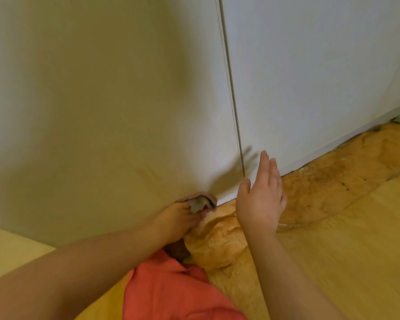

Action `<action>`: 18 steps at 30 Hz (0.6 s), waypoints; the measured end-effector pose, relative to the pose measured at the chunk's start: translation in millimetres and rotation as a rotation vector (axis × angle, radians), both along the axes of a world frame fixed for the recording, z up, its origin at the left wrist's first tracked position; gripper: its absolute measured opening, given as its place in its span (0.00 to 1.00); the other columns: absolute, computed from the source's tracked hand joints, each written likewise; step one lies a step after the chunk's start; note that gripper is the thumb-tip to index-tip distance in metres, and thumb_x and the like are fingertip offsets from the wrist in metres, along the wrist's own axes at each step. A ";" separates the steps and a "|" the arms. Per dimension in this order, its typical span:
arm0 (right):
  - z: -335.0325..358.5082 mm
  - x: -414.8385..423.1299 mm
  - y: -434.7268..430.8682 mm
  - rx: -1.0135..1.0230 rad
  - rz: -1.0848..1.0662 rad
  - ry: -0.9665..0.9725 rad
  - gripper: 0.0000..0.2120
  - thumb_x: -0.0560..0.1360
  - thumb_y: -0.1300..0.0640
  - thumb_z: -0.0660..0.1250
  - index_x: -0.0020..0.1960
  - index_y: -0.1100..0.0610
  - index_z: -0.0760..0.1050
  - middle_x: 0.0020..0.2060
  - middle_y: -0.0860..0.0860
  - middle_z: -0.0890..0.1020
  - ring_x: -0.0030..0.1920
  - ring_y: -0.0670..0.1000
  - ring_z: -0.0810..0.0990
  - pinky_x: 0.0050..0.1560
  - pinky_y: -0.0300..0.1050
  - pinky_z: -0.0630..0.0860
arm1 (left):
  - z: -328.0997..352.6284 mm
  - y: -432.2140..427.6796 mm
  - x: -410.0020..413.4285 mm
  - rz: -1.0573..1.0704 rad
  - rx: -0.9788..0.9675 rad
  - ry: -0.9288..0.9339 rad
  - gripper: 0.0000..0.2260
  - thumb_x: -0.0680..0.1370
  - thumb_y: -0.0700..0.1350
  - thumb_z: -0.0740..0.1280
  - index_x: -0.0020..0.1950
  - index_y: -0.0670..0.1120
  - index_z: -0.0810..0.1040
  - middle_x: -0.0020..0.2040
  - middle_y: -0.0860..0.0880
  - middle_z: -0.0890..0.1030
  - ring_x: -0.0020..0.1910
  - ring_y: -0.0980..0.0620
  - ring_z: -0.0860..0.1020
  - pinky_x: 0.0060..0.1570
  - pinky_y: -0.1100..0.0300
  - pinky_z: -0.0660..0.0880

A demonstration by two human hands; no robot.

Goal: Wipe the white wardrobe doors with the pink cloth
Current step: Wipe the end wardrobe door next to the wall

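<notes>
Two white wardrobe doors fill the upper view: the left door [106,100] and the right door [310,77], split by a thin vertical gap. My left hand [176,220] grips the crumpled pink cloth [200,202] and presses it against the bottom edge of the left door. My right hand [261,202] hovers flat with fingers together and stretched out, just in front of the gap near the doors' lower edge, holding nothing. Its shadow falls on the doors.
A rumpled yellow-orange fabric [321,188] runs along the foot of the doors. Yellow flooring [356,262] spreads to the right. My leg in orange-red clothing [171,292] is at the bottom centre.
</notes>
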State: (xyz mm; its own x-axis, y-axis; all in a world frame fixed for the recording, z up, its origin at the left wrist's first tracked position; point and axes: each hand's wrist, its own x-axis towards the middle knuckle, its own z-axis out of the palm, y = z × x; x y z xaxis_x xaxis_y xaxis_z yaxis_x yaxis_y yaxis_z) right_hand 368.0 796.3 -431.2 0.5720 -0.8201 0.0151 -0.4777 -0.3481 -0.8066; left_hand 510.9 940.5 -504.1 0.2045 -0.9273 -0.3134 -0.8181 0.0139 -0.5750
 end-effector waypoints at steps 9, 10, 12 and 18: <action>5.5 12.3 16.8 -0.037 0.014 -0.014 0.28 0.80 0.55 0.53 0.76 0.45 0.44 0.76 0.47 0.49 0.75 0.48 0.47 0.72 0.50 0.46 | -12.3 -33.5 -2.0 -0.092 0.041 -0.163 0.22 0.70 0.57 0.68 0.62 0.52 0.79 0.59 0.57 0.80 0.58 0.57 0.77 0.62 0.62 0.64; 4.5 13.7 20.6 -0.037 0.020 0.000 0.28 0.80 0.55 0.53 0.76 0.45 0.43 0.76 0.47 0.48 0.75 0.48 0.47 0.72 0.50 0.46 | -13.1 -30.4 1.7 -0.056 0.064 -0.161 0.24 0.70 0.56 0.68 0.65 0.51 0.77 0.61 0.55 0.79 0.60 0.56 0.76 0.63 0.61 0.63; 2.2 17.1 27.4 -0.038 0.028 0.021 0.28 0.80 0.55 0.52 0.76 0.45 0.43 0.76 0.46 0.48 0.75 0.47 0.46 0.72 0.51 0.46 | -8.0 -7.5 2.6 -0.085 0.046 -0.172 0.21 0.74 0.47 0.61 0.67 0.48 0.75 0.63 0.52 0.78 0.62 0.55 0.76 0.64 0.60 0.61; 8.2 33.4 51.4 -0.067 0.068 -0.012 0.28 0.81 0.54 0.52 0.76 0.45 0.43 0.76 0.46 0.48 0.75 0.47 0.47 0.72 0.49 0.47 | 26.0 109.6 12.5 -0.226 -0.125 -0.123 0.15 0.76 0.40 0.52 0.55 0.49 0.76 0.45 0.58 0.84 0.52 0.53 0.76 0.70 0.61 0.55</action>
